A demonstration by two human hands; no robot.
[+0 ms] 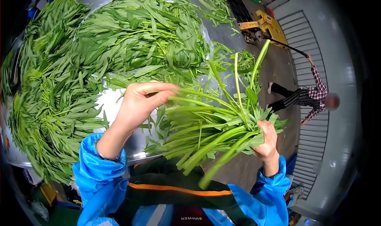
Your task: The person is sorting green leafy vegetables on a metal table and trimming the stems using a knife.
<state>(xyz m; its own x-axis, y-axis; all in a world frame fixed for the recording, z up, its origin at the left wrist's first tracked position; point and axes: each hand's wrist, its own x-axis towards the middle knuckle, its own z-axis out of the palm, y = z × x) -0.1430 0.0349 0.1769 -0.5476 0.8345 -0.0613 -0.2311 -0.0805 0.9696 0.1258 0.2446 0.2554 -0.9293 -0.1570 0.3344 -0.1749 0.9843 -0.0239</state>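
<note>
My right hand (266,142) is closed round the leafy end of a bunch of water spinach (214,126), held up in front of my body. Its cut stems fan out toward the left, and a few stick up above the hand. At the tip of one stem, the thumb and fingers of my left hand (145,101) are pinched together. A metal bangle (104,152) circles the left wrist. Behind the hands, a big heap of water spinach (135,35) covers a metal table (139,148), with another long pile (51,107) along its left side.
Loose leaves lie along the table's right edge. Beyond it, a person (313,97) in a checked shirt and striped apron grasps the handle of a yellow pallet jack (274,27). A barred metal rail (309,146) runs along the wall at right.
</note>
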